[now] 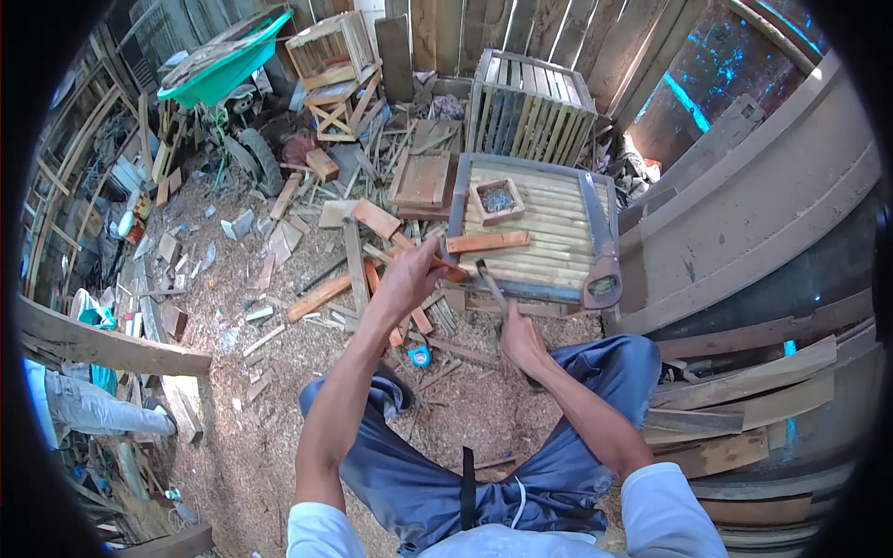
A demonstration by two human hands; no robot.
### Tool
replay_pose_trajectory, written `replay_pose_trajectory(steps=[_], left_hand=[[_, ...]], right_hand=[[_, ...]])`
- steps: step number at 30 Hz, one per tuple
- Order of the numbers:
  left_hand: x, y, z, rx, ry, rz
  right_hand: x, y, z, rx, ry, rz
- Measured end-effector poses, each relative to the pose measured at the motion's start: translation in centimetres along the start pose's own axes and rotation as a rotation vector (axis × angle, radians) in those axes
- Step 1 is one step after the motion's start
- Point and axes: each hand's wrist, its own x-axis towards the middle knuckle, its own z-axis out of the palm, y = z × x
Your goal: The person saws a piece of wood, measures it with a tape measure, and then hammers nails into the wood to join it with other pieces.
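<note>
My left hand (412, 276) is closed on a small reddish wood piece (450, 271) at the near left corner of a slatted wooden panel (544, 260). To its right, my right hand (523, 337) is wrapped round the handle of a hammer (492, 286), whose head is near the panel's front edge. On the panel lie a loose wood block (487, 242), a small square box (498, 201) of what look like nails, and a handsaw (603, 274) along the right side.
A blue tape measure (419, 356) lies on the shavings between my legs. Wood scraps cover the floor at left, near a green wheelbarrow (228, 70). A slatted crate (530, 107) stands behind the panel. Another person's leg (102, 405) shows at far left. Boards (753, 409) are stacked at right.
</note>
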Motion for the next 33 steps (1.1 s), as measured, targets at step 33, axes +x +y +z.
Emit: replay_pose_trajectory(steps=[33], left_hand=[[-7.1,-10.3,5.6,0.121,-0.357,-0.234]], right_hand=[[1.1,0.8,-3.8,1.282,-0.095,0.154]])
